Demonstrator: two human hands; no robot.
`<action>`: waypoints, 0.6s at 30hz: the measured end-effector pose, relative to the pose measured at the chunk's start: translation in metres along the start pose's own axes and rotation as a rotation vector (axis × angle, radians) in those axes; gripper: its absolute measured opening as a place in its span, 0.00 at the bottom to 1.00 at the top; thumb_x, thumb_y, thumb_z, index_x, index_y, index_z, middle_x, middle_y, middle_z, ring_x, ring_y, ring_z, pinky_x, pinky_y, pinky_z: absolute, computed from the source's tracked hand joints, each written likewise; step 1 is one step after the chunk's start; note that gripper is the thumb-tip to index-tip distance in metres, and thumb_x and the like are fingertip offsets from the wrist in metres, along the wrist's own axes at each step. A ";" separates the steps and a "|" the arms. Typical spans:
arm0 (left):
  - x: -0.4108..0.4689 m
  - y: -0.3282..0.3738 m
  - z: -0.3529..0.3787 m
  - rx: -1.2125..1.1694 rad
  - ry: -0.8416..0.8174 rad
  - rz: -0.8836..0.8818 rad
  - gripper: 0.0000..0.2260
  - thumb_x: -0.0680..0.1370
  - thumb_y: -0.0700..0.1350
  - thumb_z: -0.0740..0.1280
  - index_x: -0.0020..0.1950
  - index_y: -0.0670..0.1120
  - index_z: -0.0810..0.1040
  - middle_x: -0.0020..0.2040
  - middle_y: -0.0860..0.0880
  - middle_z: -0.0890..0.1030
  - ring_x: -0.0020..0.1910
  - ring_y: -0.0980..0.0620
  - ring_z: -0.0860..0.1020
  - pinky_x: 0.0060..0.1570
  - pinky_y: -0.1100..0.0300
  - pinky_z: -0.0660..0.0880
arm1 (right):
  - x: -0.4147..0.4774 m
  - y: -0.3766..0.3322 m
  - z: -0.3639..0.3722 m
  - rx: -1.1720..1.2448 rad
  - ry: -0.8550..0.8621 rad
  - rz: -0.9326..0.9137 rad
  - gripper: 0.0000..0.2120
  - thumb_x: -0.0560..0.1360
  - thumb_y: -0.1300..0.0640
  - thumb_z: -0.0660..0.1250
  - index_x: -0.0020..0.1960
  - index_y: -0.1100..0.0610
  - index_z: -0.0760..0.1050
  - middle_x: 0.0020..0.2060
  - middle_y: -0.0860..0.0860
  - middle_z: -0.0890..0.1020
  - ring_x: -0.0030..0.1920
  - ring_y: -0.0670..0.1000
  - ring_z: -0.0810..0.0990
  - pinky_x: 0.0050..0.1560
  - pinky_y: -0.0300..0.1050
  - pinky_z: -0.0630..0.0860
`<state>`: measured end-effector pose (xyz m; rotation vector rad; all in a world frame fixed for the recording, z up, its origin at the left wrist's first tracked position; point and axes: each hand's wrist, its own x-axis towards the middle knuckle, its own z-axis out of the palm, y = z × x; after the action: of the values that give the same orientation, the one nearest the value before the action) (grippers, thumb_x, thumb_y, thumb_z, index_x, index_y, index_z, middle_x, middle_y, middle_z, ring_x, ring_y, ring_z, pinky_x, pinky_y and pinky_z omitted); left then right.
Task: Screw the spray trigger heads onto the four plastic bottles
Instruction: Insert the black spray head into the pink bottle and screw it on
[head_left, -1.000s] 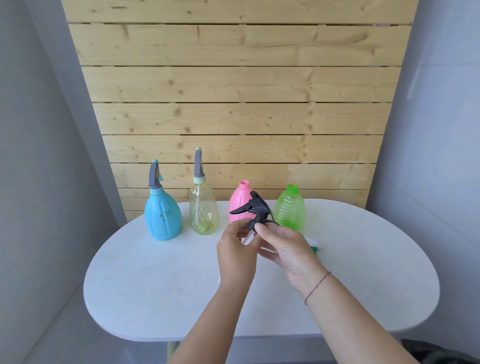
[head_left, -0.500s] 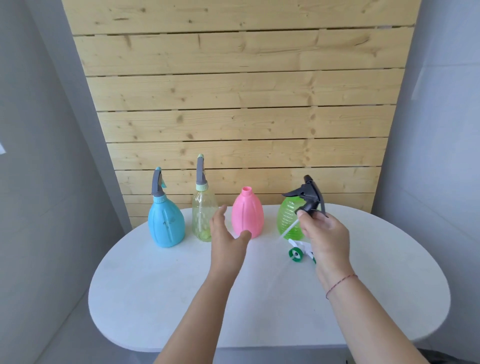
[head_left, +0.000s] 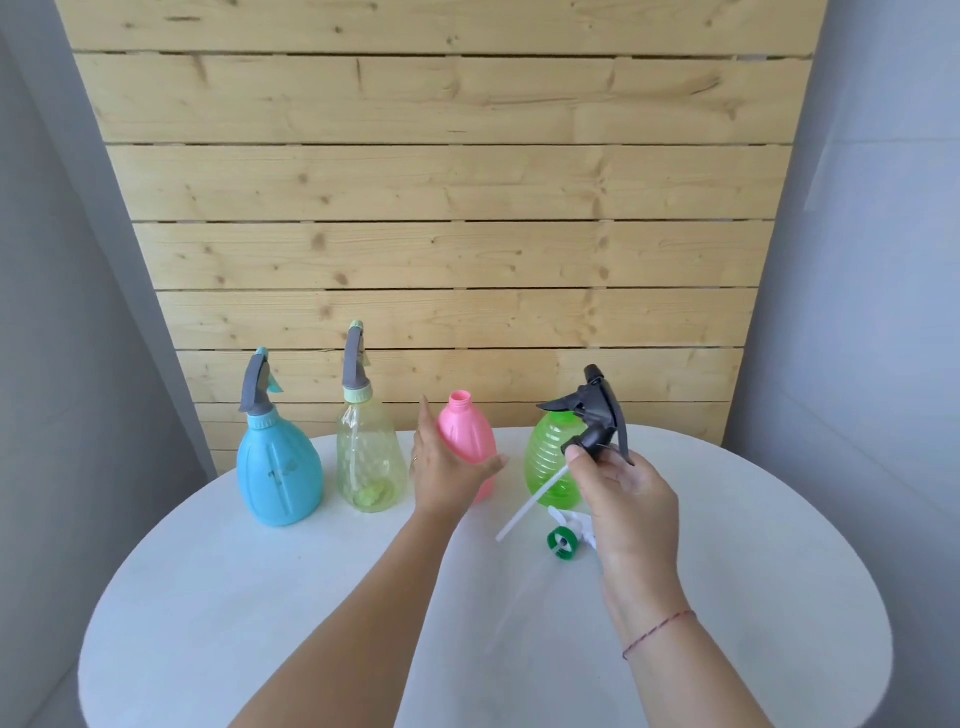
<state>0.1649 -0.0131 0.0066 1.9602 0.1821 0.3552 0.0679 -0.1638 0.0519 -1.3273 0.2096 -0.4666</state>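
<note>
Bright, soft daylight — faint shadows, edges bowed by wide-angle.

The left hand (head_left: 445, 470) hides part of the pink bottle (head_left: 467, 441). The right hand (head_left: 626, 499) covers most of the white trigger head (head_left: 571, 522) on the bench (head_left: 260, 597).

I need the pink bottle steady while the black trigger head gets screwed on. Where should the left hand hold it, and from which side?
Probably around the wide lower belly of the pink bottle, from its left, where the open left hand is. It stands upright with its threaded neck bare; a low grip leaves that clear for the black trigger head in the right hand.
</note>
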 end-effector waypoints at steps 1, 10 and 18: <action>0.001 -0.002 0.001 0.003 0.004 -0.013 0.54 0.61 0.49 0.81 0.78 0.51 0.49 0.73 0.46 0.66 0.71 0.43 0.66 0.67 0.39 0.68 | 0.000 0.000 0.002 -0.004 -0.006 0.000 0.02 0.68 0.55 0.72 0.40 0.54 0.81 0.34 0.43 0.86 0.35 0.41 0.82 0.37 0.35 0.75; -0.039 -0.008 -0.005 -0.083 0.001 0.082 0.39 0.60 0.49 0.79 0.68 0.54 0.66 0.59 0.52 0.74 0.59 0.48 0.74 0.44 0.59 0.80 | 0.007 -0.030 0.027 -0.068 -0.097 -0.116 0.03 0.68 0.55 0.73 0.40 0.53 0.80 0.34 0.36 0.85 0.37 0.34 0.82 0.38 0.29 0.72; -0.065 -0.004 -0.028 -0.041 0.036 0.100 0.41 0.61 0.46 0.79 0.70 0.52 0.64 0.60 0.54 0.69 0.61 0.48 0.70 0.58 0.48 0.76 | 0.018 -0.110 0.071 -0.072 -0.165 -0.371 0.03 0.67 0.53 0.73 0.40 0.50 0.80 0.35 0.41 0.85 0.38 0.36 0.82 0.39 0.26 0.73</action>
<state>0.0945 -0.0065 0.0030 1.9279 0.0996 0.4557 0.0900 -0.1269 0.1768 -1.4742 -0.1625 -0.6618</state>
